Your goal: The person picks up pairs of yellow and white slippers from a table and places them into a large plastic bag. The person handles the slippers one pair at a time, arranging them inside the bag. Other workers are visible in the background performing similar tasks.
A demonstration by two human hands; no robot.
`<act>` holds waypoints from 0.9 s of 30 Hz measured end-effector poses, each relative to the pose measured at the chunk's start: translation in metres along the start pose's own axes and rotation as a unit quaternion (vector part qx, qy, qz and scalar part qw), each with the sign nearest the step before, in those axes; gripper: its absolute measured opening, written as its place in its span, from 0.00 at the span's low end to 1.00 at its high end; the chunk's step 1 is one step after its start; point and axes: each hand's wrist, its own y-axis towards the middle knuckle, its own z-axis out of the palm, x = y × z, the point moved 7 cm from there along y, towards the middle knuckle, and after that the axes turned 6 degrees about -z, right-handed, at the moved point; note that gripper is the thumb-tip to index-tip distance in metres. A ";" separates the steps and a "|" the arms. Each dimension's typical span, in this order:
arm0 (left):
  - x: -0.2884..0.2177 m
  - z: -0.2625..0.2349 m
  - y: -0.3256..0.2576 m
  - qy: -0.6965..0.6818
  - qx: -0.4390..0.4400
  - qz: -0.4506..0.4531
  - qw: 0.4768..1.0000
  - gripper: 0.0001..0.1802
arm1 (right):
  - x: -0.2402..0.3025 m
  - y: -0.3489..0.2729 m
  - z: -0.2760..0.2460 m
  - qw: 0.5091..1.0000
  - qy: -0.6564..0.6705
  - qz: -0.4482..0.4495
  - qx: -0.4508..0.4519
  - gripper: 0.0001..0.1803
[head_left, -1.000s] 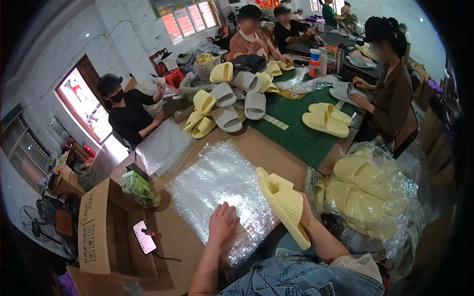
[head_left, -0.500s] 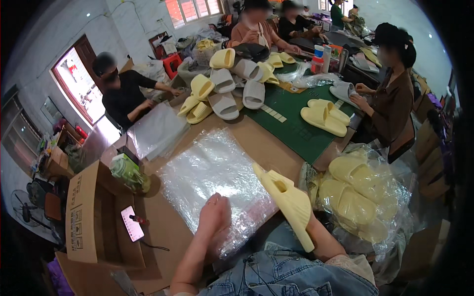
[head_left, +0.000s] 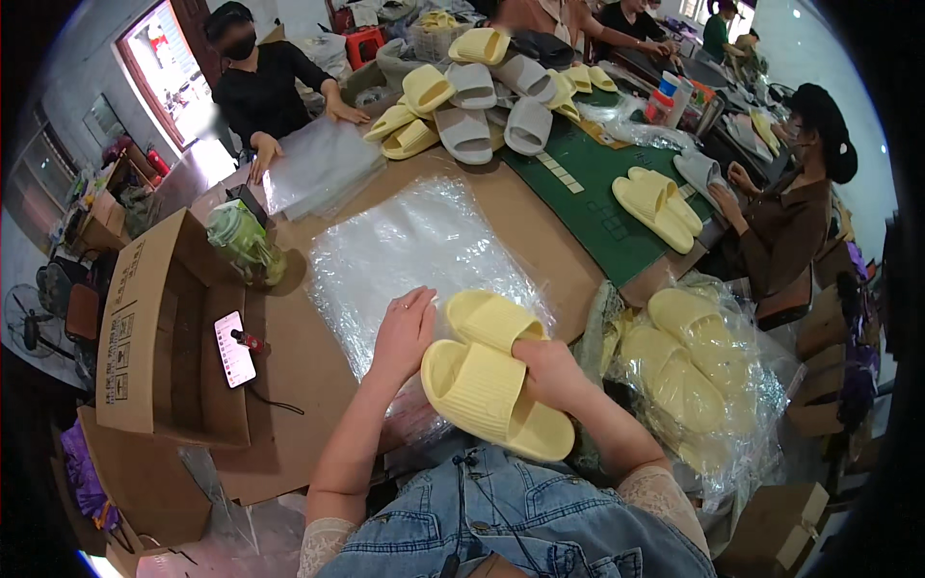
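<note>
My right hand (head_left: 554, 374) grips a pair of pale yellow slippers (head_left: 496, 385) close in front of my body. They have ribbed straps and lie side by side, soles down, with my fingers partly hidden at the straps. To their left, my left hand (head_left: 405, 332) rests with stretched fingers on a stack of clear plastic bags (head_left: 405, 236), holding nothing. The stack lies on the brown cardboard-covered table (head_left: 299, 433), and its near edge is partly covered by my arm and the slippers.
An open cardboard box (head_left: 145, 337), a phone (head_left: 233, 349) and a green-filled jug (head_left: 241, 241) stand or lie left. Yellow slippers in clear plastic (head_left: 684, 371) are at right. Grey and yellow slippers (head_left: 467, 125) pile up beyond. Co-workers sit across and right.
The slippers have swung from edge-on to flat, coming left beside my left hand. My left hand has moved up and straightened its fingers. The whole view has tilted downward.
</note>
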 end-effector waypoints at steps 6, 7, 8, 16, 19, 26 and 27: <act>-0.024 -0.005 -0.011 0.026 0.021 0.036 0.999 0.20 | -0.013 0.002 -0.003 0.995 -0.089 0.051 0.009 0.06; -0.032 -0.003 -0.014 0.059 0.034 0.049 0.996 0.20 | -0.009 0.004 -0.002 0.996 -0.085 0.038 -0.002 0.06; -0.041 0.000 -0.017 0.089 0.054 0.076 0.992 0.22 | -0.006 0.006 0.000 0.996 -0.081 0.024 -0.012 0.07; -0.103 0.005 -0.049 0.080 0.030 0.176 0.981 0.22 | -0.035 0.052 0.048 0.991 -0.085 0.093 -0.050 0.11; -0.111 0.004 -0.062 0.059 0.003 0.178 0.982 0.23 | -0.031 0.087 0.047 0.990 -0.060 0.128 -0.027 0.12; -0.121 -0.002 -0.069 0.071 0.021 0.200 0.977 0.23 | -0.035 0.153 0.065 0.984 -0.113 0.094 -0.100 0.12; -0.120 -0.003 -0.068 0.079 0.022 0.203 0.976 0.24 | -0.032 0.160 0.062 0.983 -0.115 0.093 -0.105 0.12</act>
